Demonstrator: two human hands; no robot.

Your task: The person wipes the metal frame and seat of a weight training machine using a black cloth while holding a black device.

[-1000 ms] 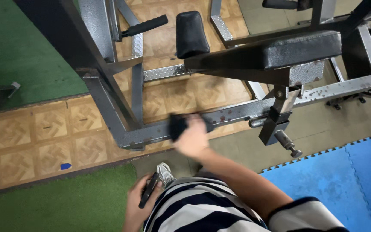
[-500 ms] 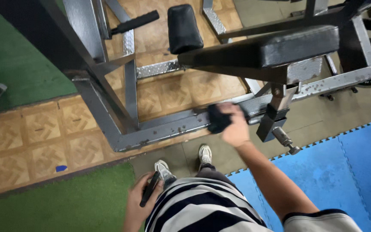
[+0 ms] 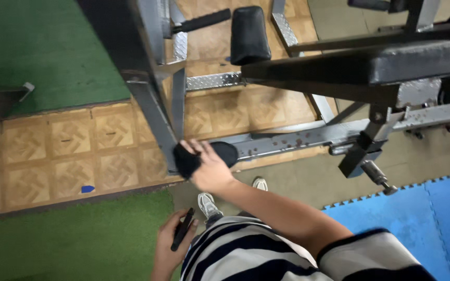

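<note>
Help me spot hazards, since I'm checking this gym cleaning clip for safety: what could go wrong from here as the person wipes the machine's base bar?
1. The right hand presses a black cloth on the grey base bar, which looks spotted with rust; skin could scrape on it.
2. The adjustment pin juts out low beside the person's path; a shin might catch it.
3. The left hand only loosely holds a slim black object, which could slip.

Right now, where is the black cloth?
The black cloth is under the right hand, pressed on the grey frame bar's left end, low centre of the head view.
</note>
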